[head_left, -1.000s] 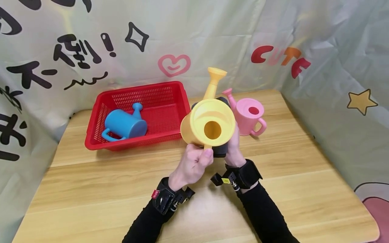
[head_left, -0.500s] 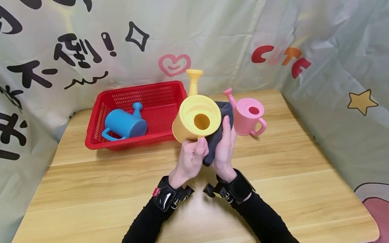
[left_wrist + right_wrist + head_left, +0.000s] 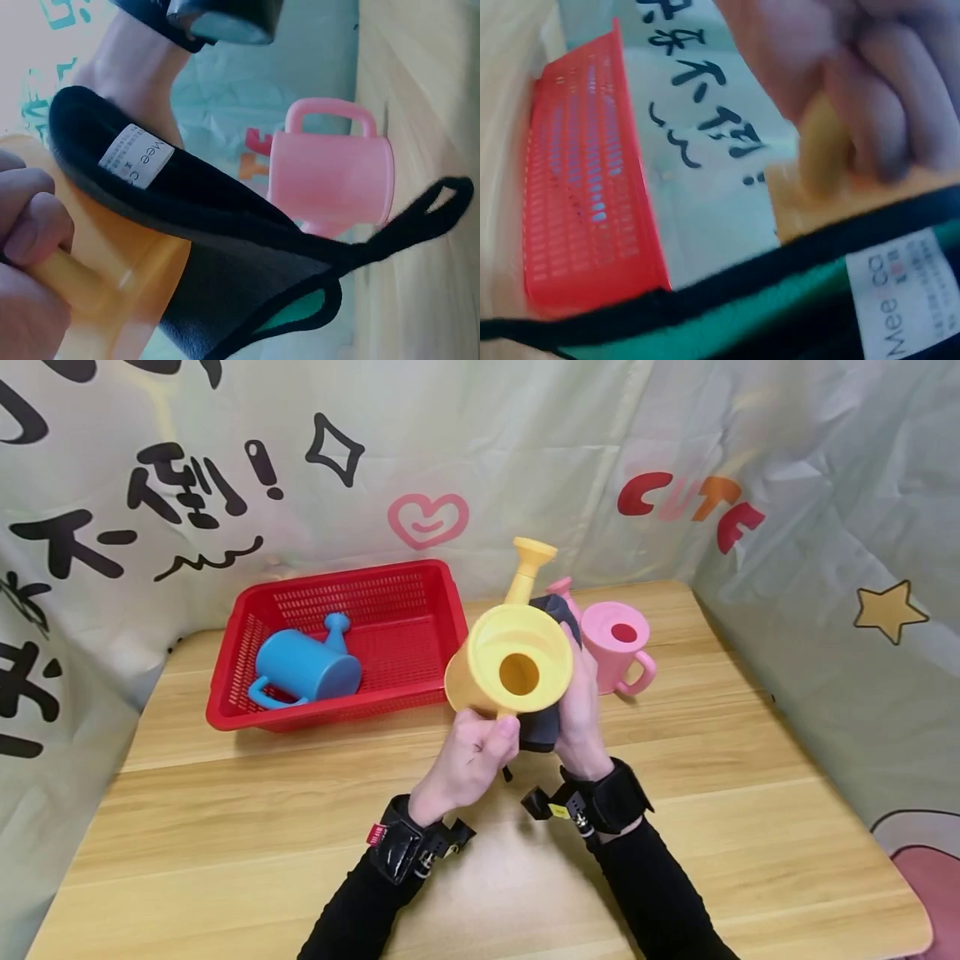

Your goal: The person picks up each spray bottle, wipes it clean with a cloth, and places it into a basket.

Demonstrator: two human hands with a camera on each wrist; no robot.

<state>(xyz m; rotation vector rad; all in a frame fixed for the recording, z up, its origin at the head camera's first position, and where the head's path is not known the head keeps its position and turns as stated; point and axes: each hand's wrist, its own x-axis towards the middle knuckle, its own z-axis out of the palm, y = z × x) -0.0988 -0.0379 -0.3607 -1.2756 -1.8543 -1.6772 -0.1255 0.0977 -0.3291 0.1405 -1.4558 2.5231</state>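
In the head view, my left hand (image 3: 468, 760) grips the handle of a yellow watering can (image 3: 480, 672), held up over the table with its top tilted towards me and its spout pointing away. My right hand (image 3: 583, 718) holds a dark grey cloth (image 3: 542, 728) against the can's right side; its fingertips are hidden behind the can. The left wrist view shows the cloth's black trim, white label (image 3: 137, 156) and hanging loop (image 3: 427, 217). Curled fingers (image 3: 885, 112) of my left hand appear round the yellow handle (image 3: 823, 154) in the right wrist view.
A pink watering can (image 3: 611, 656) stands upright just right of my right hand. To the left, a red plastic basket (image 3: 345, 710) holds a blue watering can (image 3: 303, 664) lying on its side. A printed cloth backdrop (image 3: 525, 460) hangs behind the wooden table (image 3: 247, 843).
The yellow can swung left and then back right, its spout turning with it. My right hand drew nearer with the cloth, then moved back round the can's far right side.
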